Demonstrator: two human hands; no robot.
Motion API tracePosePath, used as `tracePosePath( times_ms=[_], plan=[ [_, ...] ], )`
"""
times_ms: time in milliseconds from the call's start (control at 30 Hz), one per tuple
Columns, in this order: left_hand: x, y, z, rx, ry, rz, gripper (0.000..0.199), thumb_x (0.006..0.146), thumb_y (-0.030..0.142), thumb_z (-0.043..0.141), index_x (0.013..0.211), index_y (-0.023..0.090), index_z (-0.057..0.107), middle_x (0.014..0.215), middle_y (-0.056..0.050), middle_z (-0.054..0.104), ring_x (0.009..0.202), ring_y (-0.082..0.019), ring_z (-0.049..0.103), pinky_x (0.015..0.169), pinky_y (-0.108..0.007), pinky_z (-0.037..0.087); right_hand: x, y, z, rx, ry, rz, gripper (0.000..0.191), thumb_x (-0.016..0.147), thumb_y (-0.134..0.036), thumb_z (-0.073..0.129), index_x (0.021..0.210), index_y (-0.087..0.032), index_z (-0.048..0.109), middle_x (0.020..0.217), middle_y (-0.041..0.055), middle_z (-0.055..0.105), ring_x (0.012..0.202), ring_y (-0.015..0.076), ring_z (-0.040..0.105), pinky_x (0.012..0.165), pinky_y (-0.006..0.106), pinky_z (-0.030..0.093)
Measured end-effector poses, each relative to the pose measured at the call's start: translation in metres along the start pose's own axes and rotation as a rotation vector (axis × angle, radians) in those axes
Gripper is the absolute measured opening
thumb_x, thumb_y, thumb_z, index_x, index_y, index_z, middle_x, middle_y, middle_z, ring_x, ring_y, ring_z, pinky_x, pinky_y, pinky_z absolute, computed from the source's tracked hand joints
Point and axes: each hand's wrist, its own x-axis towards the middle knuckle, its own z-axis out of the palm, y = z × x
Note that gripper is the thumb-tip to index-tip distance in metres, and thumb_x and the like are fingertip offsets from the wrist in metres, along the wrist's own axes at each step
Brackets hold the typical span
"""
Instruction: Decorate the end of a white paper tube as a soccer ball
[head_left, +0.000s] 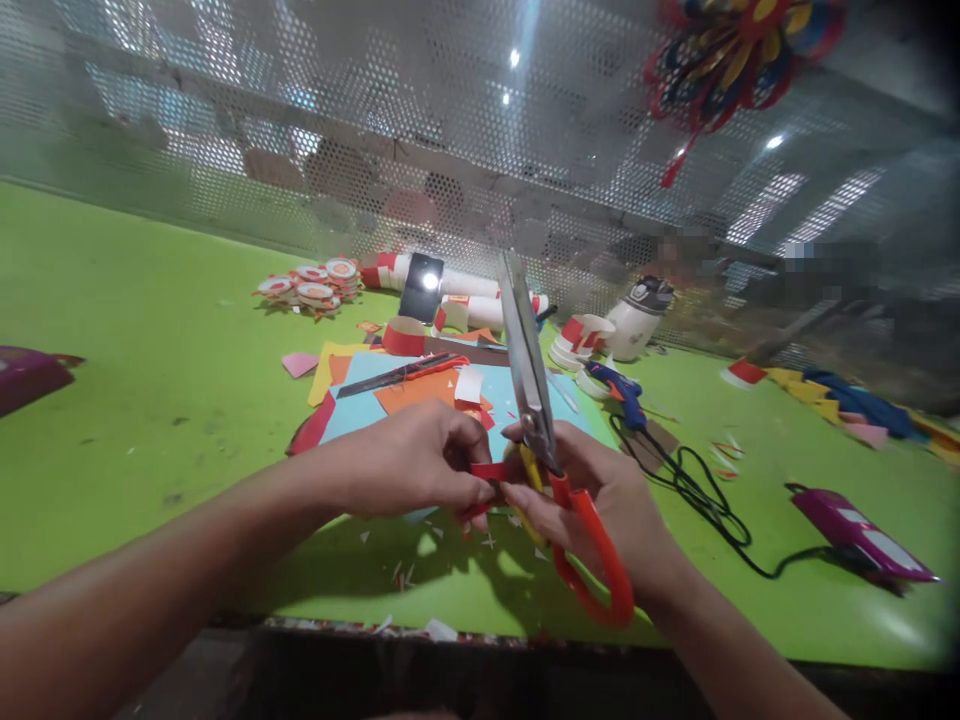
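My left hand (pixel 427 460) pinches a small red paper piece (pixel 489 470) over the front part of the green table. My right hand (pixel 592 490) meets it from the right, fingertips at the same red piece. Orange-handled scissors (pixel 600 560) rest in my right hand, blades pointing up and away. A yellow strip (pixel 531 468) also lies between the fingers of my right hand. Behind both hands are light blue sheets (pixel 360 410), orange paper (pixel 397 397) and a second pair of scissors (pixel 405 374).
Farther back stand a lit phone (pixel 421 290), paper rolls (pixel 476 312), red-white rings (pixel 577 340) and a white bottle (pixel 636 322). At right lie a blue glue gun (pixel 624 392), its black cord and a purple power strip (pixel 862 535). Stacked paper discs (pixel 315 292) sit back left.
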Motion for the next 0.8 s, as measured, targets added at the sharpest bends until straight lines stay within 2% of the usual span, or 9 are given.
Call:
tracePosePath(
  times_ms=[233, 433, 600, 800],
  plan=[
    [0.006, 0.001, -0.002, -0.225, -0.097, -0.056, 0.009, 0.069, 0.012, 0.066, 0.076, 0.011, 0.072, 0.060, -0.001, 0.068, 0.056, -0.013, 0.064, 0.063, -0.025, 0.053, 0.003, 0.011, 0.008, 0.106, -0.005, -0.014, 0.029, 0.076, -0.009, 0.067, 0.100, -0.023, 0.061, 0.081, -0.0014, 0.065, 0.072, 0.0118, 0.065, 0.070, 0.024, 0.057],
    [0.009, -0.002, 0.003, -0.292, -0.016, -0.033, 0.005, 0.071, 0.018, 0.070, 0.072, 0.013, 0.069, 0.062, -0.003, 0.069, 0.058, -0.014, 0.063, 0.065, -0.027, 0.052, 0.003, 0.014, 0.004, 0.227, 0.038, 0.092, 0.034, 0.072, -0.019, 0.077, 0.101, -0.024, 0.060, 0.077, -0.0024, 0.059, 0.068, 0.0121, 0.059, 0.063, 0.025, 0.052],
    [0.009, -0.004, 0.005, -0.349, 0.000, -0.020, 0.004, 0.073, 0.015, 0.069, 0.075, 0.013, 0.066, 0.069, -0.005, 0.071, 0.062, -0.013, 0.063, 0.066, -0.025, 0.051, 0.005, 0.008, 0.001, 0.213, 0.087, 0.110, 0.034, 0.070, -0.021, 0.078, 0.098, -0.022, 0.060, 0.071, -0.0037, 0.055, 0.062, 0.0105, 0.052, 0.056, 0.022, 0.046],
    [0.010, -0.005, 0.010, -0.590, 0.042, -0.005, 0.009, 0.071, 0.012, 0.070, 0.078, 0.012, 0.064, 0.072, -0.006, 0.071, 0.069, -0.015, 0.067, 0.064, -0.023, 0.050, 0.004, 0.015, -0.001, 0.281, 0.156, 0.111, 0.032, 0.076, -0.026, 0.074, 0.104, -0.023, 0.060, 0.079, -0.0014, 0.059, 0.067, 0.0119, 0.057, 0.062, 0.025, 0.048]
  ],
)
